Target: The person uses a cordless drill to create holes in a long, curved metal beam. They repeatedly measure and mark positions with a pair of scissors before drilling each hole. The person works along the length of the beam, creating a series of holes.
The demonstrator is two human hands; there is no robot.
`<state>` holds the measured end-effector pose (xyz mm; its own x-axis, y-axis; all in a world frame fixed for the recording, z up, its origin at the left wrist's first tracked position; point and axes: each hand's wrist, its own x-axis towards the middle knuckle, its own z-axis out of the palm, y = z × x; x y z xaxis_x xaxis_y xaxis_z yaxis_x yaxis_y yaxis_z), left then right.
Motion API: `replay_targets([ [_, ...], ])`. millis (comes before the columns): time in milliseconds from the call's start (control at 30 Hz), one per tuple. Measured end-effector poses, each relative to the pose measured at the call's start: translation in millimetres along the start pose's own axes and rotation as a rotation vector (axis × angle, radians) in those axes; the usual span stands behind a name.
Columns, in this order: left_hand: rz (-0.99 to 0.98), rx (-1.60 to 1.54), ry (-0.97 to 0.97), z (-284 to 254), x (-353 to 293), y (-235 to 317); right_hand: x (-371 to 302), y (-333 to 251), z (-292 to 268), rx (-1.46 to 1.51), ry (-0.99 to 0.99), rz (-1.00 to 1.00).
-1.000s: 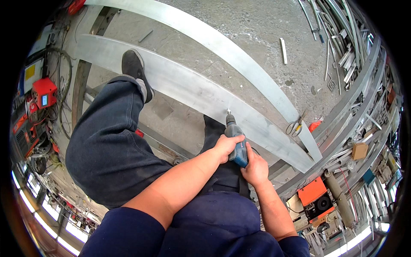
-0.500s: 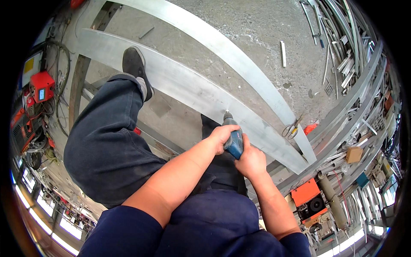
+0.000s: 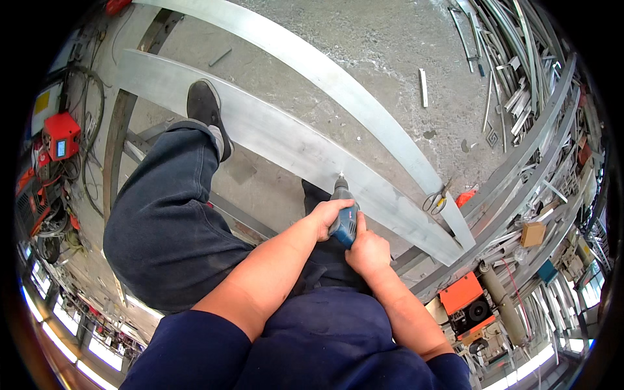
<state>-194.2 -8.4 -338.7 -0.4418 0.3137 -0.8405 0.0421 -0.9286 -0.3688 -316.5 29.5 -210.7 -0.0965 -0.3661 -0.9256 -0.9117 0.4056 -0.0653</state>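
Two hands are closed on one blue drill (image 3: pixel 344 218). The fingers of the left hand (image 3: pixel 328 214) are curled over the drill's upper body from its left side. The right hand (image 3: pixel 369 250) is clenched around the grip from below and behind. The drill is held between the two hands, tilted forward, with its tip set against the near edge of a long grey metal strip (image 3: pixel 286 143). A bright spot is seen at the point of contact.

The strip is laid on a concrete floor (image 3: pixel 390 58) and runs from upper left to lower right. A second, narrower strip (image 3: pixel 325 75) is noted beyond it, well apart at the left and closing toward it at the right. A black shoe (image 3: pixel 205 107) is planted on the near strip, with the leg in dark trousers bent above it. Scissors (image 3: pixel 435 200) are seen lying near the strips' right end. An orange machine (image 3: pixel 465 305) is noted at lower right, and a red box (image 3: pixel 60 133) with cables at far left.
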Motion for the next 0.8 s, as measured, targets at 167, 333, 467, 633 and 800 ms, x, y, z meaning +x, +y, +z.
replay_targets([
  [167, 0.101, 0.020, 0.021, -8.8, 13.0, -17.8, -4.2, 9.7, 23.9, 0.035, 0.057, -0.019],
  [333, 0.190, 0.096, 0.143, -0.6, 20.2, -28.0, -2.9, 27.9, 41.5, 0.064, 0.121, -0.054],
  [467, 0.229, 0.134, 0.163, -6.3, 21.6, -31.3, -2.9, 24.0, 51.8, 0.055, 0.113, -0.035],
  [633, 0.223, 0.138, 0.162, -6.2, 16.8, -27.3, -2.1, 19.3, 48.2, 0.045, 0.079, -0.023],
  [800, 0.166, 0.112, 0.108, -3.7, 4.0, -18.4, -2.2, 10.2, 36.3, 0.007, 0.020, -0.001],
])
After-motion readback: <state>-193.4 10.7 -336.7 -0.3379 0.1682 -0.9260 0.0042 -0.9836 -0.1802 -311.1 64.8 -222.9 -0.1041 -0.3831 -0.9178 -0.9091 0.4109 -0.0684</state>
